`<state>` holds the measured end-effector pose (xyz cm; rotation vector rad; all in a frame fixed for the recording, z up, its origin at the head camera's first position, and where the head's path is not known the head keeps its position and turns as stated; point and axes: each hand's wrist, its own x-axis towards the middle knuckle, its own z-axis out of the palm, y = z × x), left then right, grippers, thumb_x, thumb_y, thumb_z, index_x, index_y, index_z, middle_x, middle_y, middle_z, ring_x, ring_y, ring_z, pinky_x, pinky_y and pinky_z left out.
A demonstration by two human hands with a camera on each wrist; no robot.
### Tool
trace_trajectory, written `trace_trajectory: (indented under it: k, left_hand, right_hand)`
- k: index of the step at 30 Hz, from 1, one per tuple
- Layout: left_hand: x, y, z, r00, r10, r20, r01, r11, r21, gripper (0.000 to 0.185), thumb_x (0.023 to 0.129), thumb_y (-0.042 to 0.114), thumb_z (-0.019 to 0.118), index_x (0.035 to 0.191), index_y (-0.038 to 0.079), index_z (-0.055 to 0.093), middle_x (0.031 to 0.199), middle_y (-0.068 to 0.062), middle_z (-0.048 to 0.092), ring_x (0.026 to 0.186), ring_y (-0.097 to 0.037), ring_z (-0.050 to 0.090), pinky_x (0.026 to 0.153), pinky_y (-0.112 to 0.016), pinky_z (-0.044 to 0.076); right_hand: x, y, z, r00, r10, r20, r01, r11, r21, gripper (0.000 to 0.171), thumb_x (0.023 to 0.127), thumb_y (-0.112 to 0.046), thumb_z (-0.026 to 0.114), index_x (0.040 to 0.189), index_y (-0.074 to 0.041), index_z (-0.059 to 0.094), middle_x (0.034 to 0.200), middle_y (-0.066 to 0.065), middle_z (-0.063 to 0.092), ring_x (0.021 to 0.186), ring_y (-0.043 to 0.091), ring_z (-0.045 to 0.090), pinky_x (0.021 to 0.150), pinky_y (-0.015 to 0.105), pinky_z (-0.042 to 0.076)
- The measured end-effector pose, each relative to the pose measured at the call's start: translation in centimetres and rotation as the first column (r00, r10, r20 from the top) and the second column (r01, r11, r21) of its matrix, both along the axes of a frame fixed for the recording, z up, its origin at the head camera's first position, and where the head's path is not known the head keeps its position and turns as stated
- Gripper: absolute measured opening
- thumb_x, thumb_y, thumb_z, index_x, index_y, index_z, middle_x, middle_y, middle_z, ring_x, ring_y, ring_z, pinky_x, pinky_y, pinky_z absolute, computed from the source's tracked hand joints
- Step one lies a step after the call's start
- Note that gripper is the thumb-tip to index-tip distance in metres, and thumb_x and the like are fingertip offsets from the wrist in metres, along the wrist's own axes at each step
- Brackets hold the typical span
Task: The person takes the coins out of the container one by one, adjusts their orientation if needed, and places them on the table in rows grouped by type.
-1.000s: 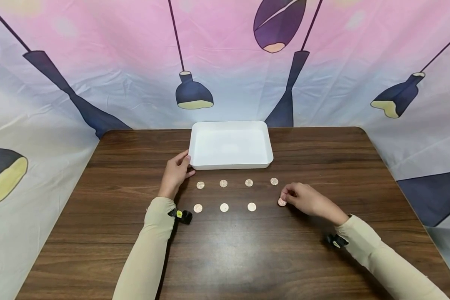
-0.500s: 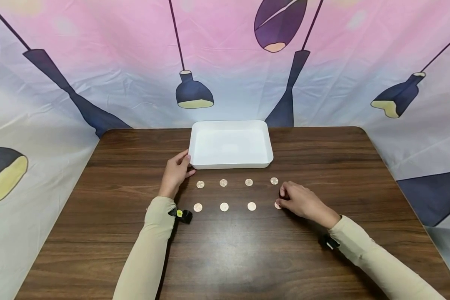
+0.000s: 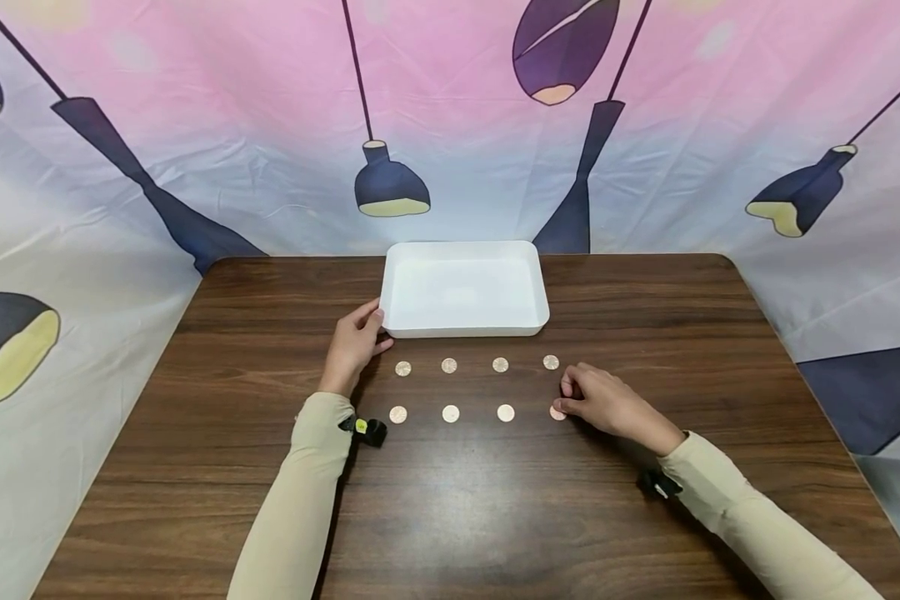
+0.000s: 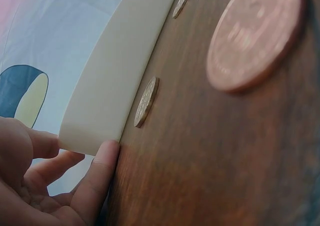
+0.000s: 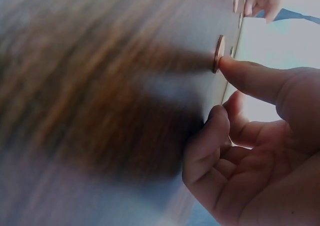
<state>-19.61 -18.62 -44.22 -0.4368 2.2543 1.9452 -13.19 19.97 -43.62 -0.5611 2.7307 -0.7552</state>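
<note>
My left hand (image 3: 351,348) rests at the near left corner of a shallow white tray (image 3: 465,327). In the left wrist view its spread fingers (image 4: 97,176) touch the tray's outer wall. Two rows of copper-coloured coins lie flat before the tray, including one coin (image 3: 402,368) near the left hand and another (image 3: 506,412) in the front row. At the front row's right end, my right thumb touches the edge of a coin (image 5: 219,54). The other fingers of that right hand (image 3: 607,400) curl loosely with nothing between them; the thumb tip partly covers the coin in the head view.
The dark wood-grain table (image 3: 465,517) meets a hanging cloth (image 3: 465,100) printed with lamps at its back edge. Black wrist cameras sit on both sleeves, the left one (image 3: 372,432) close to the front row of coins.
My right hand has shifted slightly left, moving the last front-row coin toward the others. Its thumb and fingertips have come apart. The left hand and tray stay in place.
</note>
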Motion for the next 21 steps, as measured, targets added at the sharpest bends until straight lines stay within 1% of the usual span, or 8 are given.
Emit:
trace_trajectory:
  k: [3,7,10,11,13,15,18,21]
  left_hand:
    - [0.0,0.2,0.1,1.000,-0.002,0.000,0.002,1.000,-0.001,0.048,0.115,0.024,0.045,0.162,0.013,0.044,0.153,-0.021,0.052,0.131,-0.030,0.057,0.094,-0.025,0.058]
    - [-0.4,0.5,0.1,1.000,-0.011,0.000,0.011,1.000,-0.018,0.047,0.115,0.023,0.045,0.161,0.013,0.045,0.149,-0.021,0.055,0.130,-0.030,0.059,0.091,-0.025,0.059]
    - [-0.8,0.5,0.3,1.000,-0.028,0.005,0.028,0.999,-0.030,0.048,0.115,0.022,0.045,0.161,0.012,0.044,0.150,-0.022,0.054,0.130,-0.032,0.059,0.090,-0.026,0.060]
    - [-1.0,0.4,0.4,0.999,-0.034,0.007,0.034,0.999,-0.033,0.048,0.115,0.023,0.045,0.161,0.011,0.043,0.150,-0.022,0.053,0.130,-0.033,0.059,0.090,-0.027,0.061]
    - [-1.2,0.3,0.6,0.999,-0.041,0.011,0.042,0.998,-0.039,0.050,0.115,0.023,0.046,0.162,0.008,0.042,0.151,-0.023,0.052,0.130,-0.034,0.059,0.089,-0.028,0.061]
    - [-1.2,0.1,0.8,0.999,-0.050,0.012,0.050,0.997,-0.055,0.052,0.114,0.025,0.046,0.162,0.006,0.040,0.150,-0.024,0.051,0.128,-0.036,0.059,0.089,-0.030,0.062]
    - [-0.9,-0.2,1.2,0.997,-0.082,-0.003,0.080,0.988,-0.129,0.054,0.114,0.028,0.048,0.162,0.006,0.039,0.148,-0.024,0.051,0.123,-0.036,0.061,0.087,-0.032,0.063]
    - [-0.6,-0.5,1.6,0.988,-0.147,-0.044,0.130,0.956,-0.263,0.054,0.114,0.030,0.048,0.162,0.006,0.040,0.146,-0.024,0.054,0.115,-0.039,0.067,0.086,-0.038,0.063]
  right_hand:
    - [-0.1,0.2,0.1,1.000,0.002,0.015,-0.002,1.000,-0.007,0.028,0.097,-0.022,0.077,0.082,-0.015,0.054,0.082,-0.001,0.052,0.074,0.015,0.049,0.068,0.033,0.040]
    - [-0.6,0.8,0.4,0.999,-0.013,0.052,0.016,0.999,-0.047,0.026,0.103,-0.026,0.070,0.084,-0.014,0.057,0.077,-0.003,0.053,0.071,0.014,0.050,0.066,0.031,0.041]
    - [-1.1,1.1,0.6,0.999,-0.041,0.032,0.044,0.993,-0.107,0.022,0.106,-0.024,0.066,0.087,-0.013,0.061,0.077,-0.003,0.056,0.071,0.013,0.051,0.067,0.031,0.043]
    - [-1.2,1.1,0.6,0.999,-0.052,0.011,0.053,0.990,-0.128,0.019,0.106,-0.022,0.066,0.089,-0.012,0.063,0.079,-0.003,0.058,0.072,0.013,0.052,0.068,0.032,0.044]
    - [-1.6,1.0,0.6,0.995,-0.074,-0.068,0.062,0.985,-0.163,0.013,0.105,-0.017,0.066,0.095,-0.010,0.066,0.085,-0.001,0.062,0.077,0.016,0.055,0.073,0.035,0.046]
    - [-1.9,0.9,0.7,0.982,-0.108,-0.154,0.079,0.979,-0.186,0.009,0.105,-0.015,0.066,0.101,-0.008,0.068,0.092,0.004,0.065,0.082,0.021,0.059,0.076,0.039,0.049]
    - [-2.4,1.0,0.9,0.950,-0.166,-0.263,0.114,0.973,-0.200,0.016,0.106,-0.018,0.066,0.113,-0.004,0.068,0.108,0.012,0.068,0.098,0.031,0.065,0.086,0.049,0.052]
    - [-2.8,1.3,1.1,0.926,-0.207,-0.314,0.145,0.967,-0.210,0.028,0.107,-0.020,0.064,0.126,0.001,0.066,0.127,0.020,0.065,0.120,0.039,0.062,0.100,0.058,0.049]
